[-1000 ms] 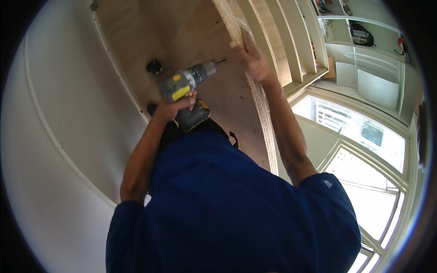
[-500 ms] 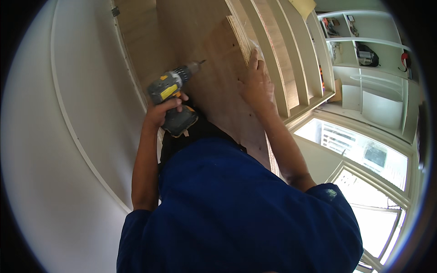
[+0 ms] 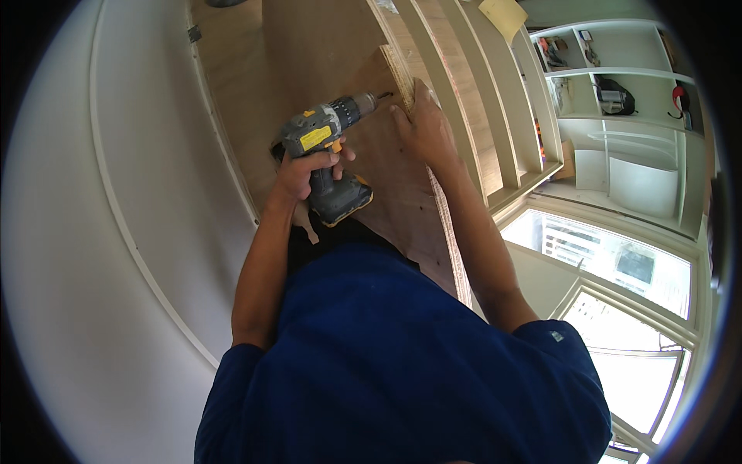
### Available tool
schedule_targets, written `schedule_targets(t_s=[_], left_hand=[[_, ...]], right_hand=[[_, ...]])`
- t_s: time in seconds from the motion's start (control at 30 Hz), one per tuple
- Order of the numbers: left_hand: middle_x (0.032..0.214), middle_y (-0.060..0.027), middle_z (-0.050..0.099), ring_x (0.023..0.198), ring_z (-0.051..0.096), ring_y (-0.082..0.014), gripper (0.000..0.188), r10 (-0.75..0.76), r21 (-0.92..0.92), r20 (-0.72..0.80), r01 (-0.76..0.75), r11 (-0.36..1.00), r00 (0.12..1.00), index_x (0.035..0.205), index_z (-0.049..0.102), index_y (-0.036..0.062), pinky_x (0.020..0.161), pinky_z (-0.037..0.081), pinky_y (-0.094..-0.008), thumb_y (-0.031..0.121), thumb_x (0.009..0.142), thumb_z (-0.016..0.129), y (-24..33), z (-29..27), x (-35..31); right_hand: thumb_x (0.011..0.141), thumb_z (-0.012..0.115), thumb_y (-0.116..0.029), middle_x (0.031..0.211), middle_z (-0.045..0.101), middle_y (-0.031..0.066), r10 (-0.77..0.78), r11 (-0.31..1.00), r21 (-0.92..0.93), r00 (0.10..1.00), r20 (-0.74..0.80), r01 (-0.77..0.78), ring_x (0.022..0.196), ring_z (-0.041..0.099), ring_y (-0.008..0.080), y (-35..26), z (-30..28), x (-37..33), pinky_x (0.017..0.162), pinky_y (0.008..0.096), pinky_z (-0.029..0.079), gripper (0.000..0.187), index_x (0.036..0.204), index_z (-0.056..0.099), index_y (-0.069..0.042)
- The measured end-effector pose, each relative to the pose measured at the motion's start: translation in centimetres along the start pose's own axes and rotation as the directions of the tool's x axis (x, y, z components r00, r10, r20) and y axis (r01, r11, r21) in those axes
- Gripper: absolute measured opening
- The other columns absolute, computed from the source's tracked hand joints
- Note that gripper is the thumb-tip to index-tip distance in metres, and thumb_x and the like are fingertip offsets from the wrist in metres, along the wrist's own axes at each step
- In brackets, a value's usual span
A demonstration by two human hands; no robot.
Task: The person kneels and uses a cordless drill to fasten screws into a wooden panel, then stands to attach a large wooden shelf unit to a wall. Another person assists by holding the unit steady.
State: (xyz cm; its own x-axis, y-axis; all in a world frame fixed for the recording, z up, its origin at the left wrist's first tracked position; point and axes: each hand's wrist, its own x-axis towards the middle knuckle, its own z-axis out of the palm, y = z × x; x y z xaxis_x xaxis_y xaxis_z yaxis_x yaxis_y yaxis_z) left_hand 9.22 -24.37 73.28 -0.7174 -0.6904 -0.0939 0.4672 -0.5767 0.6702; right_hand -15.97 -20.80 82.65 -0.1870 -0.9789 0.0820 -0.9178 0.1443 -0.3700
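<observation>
My left hand (image 3: 309, 172) is wrapped around the handle of a grey and black cordless drill (image 3: 317, 133) with a yellow label and a bulky battery base. The bit points to the upper right, its tip close to the face of a brown plywood panel (image 3: 394, 182); whether it touches I cannot tell. My right hand (image 3: 430, 133) grips the panel's layered edge, the thumb on the face and the fingers over the edge, their tips partly hidden.
Pale wooden slats (image 3: 471, 93) of a frame stand right of the panel. A long white wall (image 3: 154, 155) runs along the left. Farther right are white shelves (image 3: 618, 120) with tools and a bag, above a bright window (image 3: 603, 251). A yellowish sheet (image 3: 504, 17) lies on the frame.
My left hand has brought the drill right and slightly up, nearer the panel's edge. My right hand has shifted slightly, its thumb now stretched toward the bit.
</observation>
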Motion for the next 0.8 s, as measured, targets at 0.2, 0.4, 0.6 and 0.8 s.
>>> schedule_targets(t_s=[0.2, 0.4, 0.6, 0.8], left_hand=[[0.104, -0.0174, 0.072, 0.074, 0.067, -0.0219, 0.042, -0.015, 0.031, -0.02, 0.015, 0.999, 1.0, 0.123, 0.066, -0.0001, 0.069, 0.056, -0.0335, 0.005, 0.081, 0.069, -0.3, -0.5, 0.0], [0.103, -0.0165, 0.074, 0.073, 0.065, -0.0192, 0.042, -0.059, 0.062, 0.0, 0.059, 0.996, 0.998, 0.123, 0.067, 0.0006, 0.069, 0.055, -0.0323, 0.005, 0.081, 0.07, 0.1, -1.1, 0.2], [0.103, -0.014, 0.074, 0.075, 0.065, -0.0152, 0.041, -0.023, 0.224, -0.009, 0.025, 0.974, 1.0, 0.123, 0.067, 0.0017, 0.07, 0.056, -0.0302, -0.001, 0.082, 0.071, 1.5, -0.9, 0.2], [0.101, -0.0133, 0.075, 0.076, 0.065, -0.0152, 0.04, -0.013, 0.295, -0.048, 0.027, 0.955, 0.999, 0.122, 0.067, 0.0012, 0.071, 0.055, -0.03, 0.0, 0.082, 0.071, 1.9, -0.2, -0.1]], right_hand=[[0.098, 0.07, -0.027, 0.108, 0.068, 0.0383, -0.004, 0.999, 0.054, 1.0, 0.005, 0.004, 0.102, 0.068, 0.0559, 0.4, 0.3, 0.5, 0.087, 0.0587, 0.055, 0.068, 0.147, 0.038, 0.006], [0.096, 0.072, -0.025, 0.104, 0.069, 0.0365, -0.019, 0.999, 0.046, 0.999, -0.044, 0.021, 0.098, 0.069, 0.0546, 1.0, 0.6, 0.0, 0.084, 0.0584, 0.056, 0.066, 0.144, 0.039, 0.006], [0.096, 0.073, -0.026, 0.1, 0.07, 0.0354, 0.027, 0.998, 0.056, 0.999, -0.025, -0.026, 0.096, 0.07, 0.0537, 0.6, 0.7, 0.6, 0.083, 0.0584, 0.056, 0.066, 0.143, 0.04, 0.006], [0.096, 0.073, -0.025, 0.096, 0.07, 0.0348, 0.097, 0.992, 0.078, 0.995, 0.031, -0.099, 0.093, 0.07, 0.0537, -0.3, 0.0, 1.0, 0.08, 0.0581, 0.056, 0.065, 0.142, 0.04, 0.007]])
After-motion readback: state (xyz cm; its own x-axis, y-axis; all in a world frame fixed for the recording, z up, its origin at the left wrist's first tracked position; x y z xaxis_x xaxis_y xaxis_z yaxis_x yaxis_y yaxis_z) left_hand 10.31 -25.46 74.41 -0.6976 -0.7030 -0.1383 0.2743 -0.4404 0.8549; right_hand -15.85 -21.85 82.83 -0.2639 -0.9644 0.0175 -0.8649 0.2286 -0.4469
